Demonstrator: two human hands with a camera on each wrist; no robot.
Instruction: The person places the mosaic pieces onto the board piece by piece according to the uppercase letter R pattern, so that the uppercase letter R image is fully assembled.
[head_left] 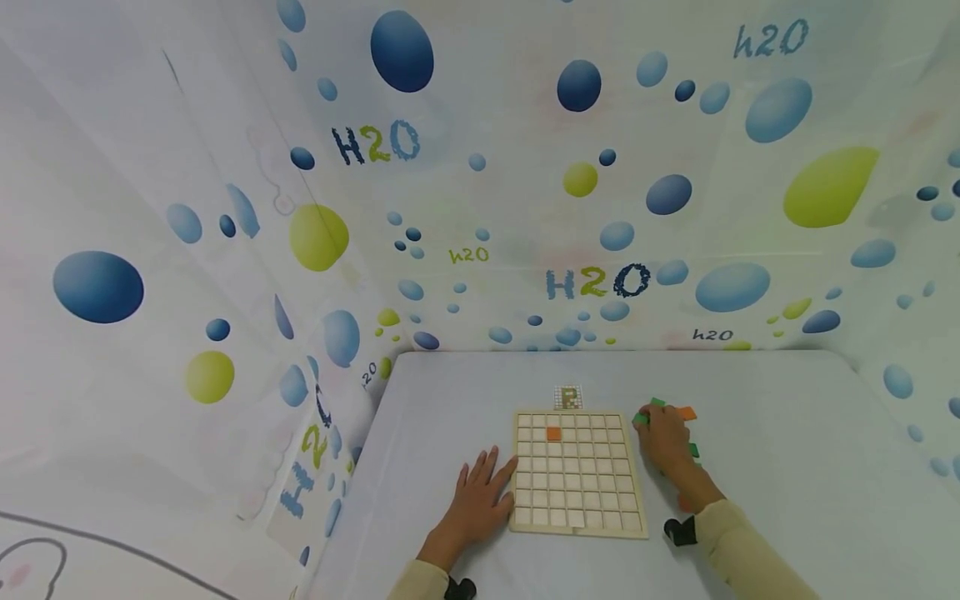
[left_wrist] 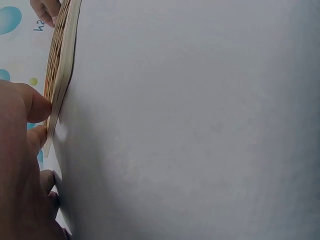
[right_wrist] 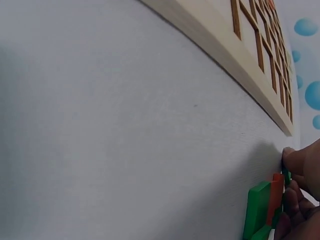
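Right hand (head_left: 663, 439): thumb and fingers pinching a green tile (right_wrist: 286, 176). Directly under and around this grip, on the white table (head_left: 420, 433): loose green and orange tiles, partly hidden by the hand; an orange tile (head_left: 687, 413) just right of the fingers. Left of the grip, near but apart: wooden grid board (head_left: 587, 482), one orange square (head_left: 553, 434) seated in third column, second row from far edge. Pattern card (head_left: 568, 397) beyond board's far edge, left of grip. Farthest left: left hand (head_left: 478, 504), fingers spread, grasping nothing, touching board's left edge.
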